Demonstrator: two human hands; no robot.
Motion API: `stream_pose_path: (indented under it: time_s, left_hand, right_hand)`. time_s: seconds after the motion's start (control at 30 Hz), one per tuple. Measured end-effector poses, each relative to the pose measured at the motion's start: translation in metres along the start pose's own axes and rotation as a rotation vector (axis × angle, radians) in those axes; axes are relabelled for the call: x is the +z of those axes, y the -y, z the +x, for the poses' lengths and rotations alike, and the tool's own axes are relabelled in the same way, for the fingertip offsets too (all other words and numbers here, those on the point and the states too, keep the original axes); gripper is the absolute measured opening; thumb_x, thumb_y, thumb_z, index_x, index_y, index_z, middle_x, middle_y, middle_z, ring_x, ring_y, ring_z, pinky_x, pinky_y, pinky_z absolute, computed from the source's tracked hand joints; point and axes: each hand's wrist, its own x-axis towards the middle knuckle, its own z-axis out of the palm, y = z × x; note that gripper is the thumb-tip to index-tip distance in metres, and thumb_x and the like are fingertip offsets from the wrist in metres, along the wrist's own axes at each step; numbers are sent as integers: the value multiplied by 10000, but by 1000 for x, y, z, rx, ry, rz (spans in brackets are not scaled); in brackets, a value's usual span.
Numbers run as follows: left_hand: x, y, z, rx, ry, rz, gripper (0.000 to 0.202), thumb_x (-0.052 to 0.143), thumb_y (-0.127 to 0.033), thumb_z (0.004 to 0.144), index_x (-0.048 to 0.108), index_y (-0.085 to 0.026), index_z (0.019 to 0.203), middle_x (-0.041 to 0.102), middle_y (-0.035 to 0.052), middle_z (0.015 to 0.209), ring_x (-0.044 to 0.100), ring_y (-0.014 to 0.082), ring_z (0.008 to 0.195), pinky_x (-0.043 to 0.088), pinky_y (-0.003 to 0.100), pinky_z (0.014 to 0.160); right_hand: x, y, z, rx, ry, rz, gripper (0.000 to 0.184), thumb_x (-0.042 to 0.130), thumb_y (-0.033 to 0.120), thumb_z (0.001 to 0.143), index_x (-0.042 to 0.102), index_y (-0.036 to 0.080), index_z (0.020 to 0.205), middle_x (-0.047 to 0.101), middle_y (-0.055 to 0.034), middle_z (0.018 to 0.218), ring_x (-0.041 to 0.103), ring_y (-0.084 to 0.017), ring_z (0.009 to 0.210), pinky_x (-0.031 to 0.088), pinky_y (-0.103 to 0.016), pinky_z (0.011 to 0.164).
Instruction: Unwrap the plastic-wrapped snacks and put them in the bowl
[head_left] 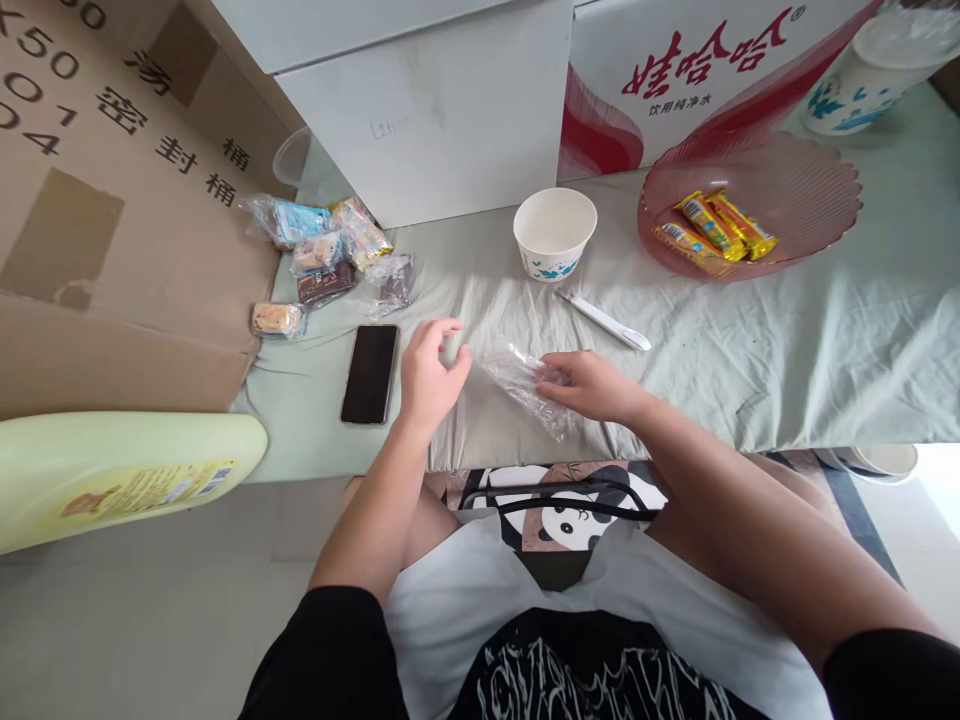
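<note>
Your right hand [589,385] pinches clear plastic film [517,385] between thumb and fingers. Your left hand [431,378] is held wide, fingers curved and thumb spread away from them, just beside the film but apart from it. The film thus lies between your hands, reaching leftward from your right fingertips and down toward the near edge of the cloth-covered worktop [720,390]. It is transparent, thin and crumpled, with bright creases. Whether all of it rests on the cloth cannot be told.

Outward from your hands: a dark-screened phone [370,374] left of your left hand; a white cutter [604,320] lying slantwise beyond your right; a paper cup [555,265], upright, near the cutter's tip; wrapped snacks [322,255] at far left; and a pink bowl [817,190] at right, holding yellow-wrapped bars [712,225].
</note>
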Motion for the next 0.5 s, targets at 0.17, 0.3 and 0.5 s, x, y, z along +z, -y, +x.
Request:
stream_pose_path:
  time_s: [0.17,0.3,0.5]
  left_hand:
    - [23,-20,-8,146,230,-62,314,779,-357,786,701,-229,1062,720,96,1179,651,279,1156,493,410,1063]
    - [36,-17,-8,-94,396,-322,433,757,-423,821,673,-191,1177,759,89,1068,716,219,942,566,326,852]
    - [31,-7,32,-205,7,-312,190,726,-351,765,683,-187,853,704,12,740,618,134,639,484,247,638]
  right_hand:
    - [1,7,-2,-10,-31,303,183,611,346,815,559,212,702,543,24,643,485,-137,636,365,-292,625]
    - [-7,13,-5,-102,97,824,260,632,367,810,698,212,1008,728,-58,991,670,-221,946,524,-401,878]
    - [-25,-7,-1,79,-227,763,373,674,426,812,714,279,1152,695,-73,1299,607,-254,1221,468,-445,1036]
